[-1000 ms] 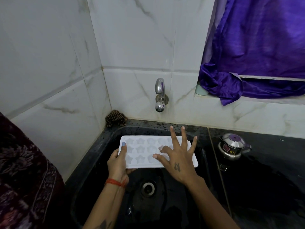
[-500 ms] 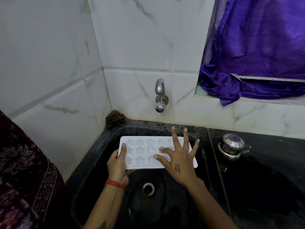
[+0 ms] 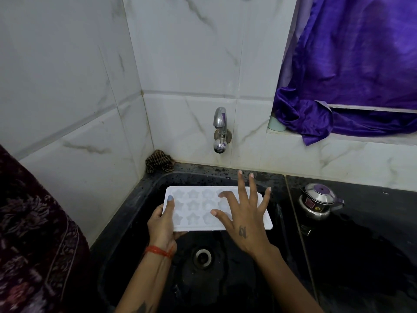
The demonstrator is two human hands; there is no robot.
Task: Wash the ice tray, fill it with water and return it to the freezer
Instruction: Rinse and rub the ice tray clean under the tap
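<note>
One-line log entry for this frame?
stage: washing | left hand: grips ice tray over sink | right hand: spread on tray | tap: no water visible

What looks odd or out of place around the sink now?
Nothing is spilled or broken. Two small oddities: a crumpled cloth is stuffed into the corner behind the sink, and the purple curtain lies bunched on the ledge. The tray sits level in the left hand.

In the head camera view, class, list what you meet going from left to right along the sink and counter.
Dark red patterned cloth → brown patterned rag in the corner → left hand gripping the white star-mould ice tray → open right hand → small steel pot with purple knob.
</note>
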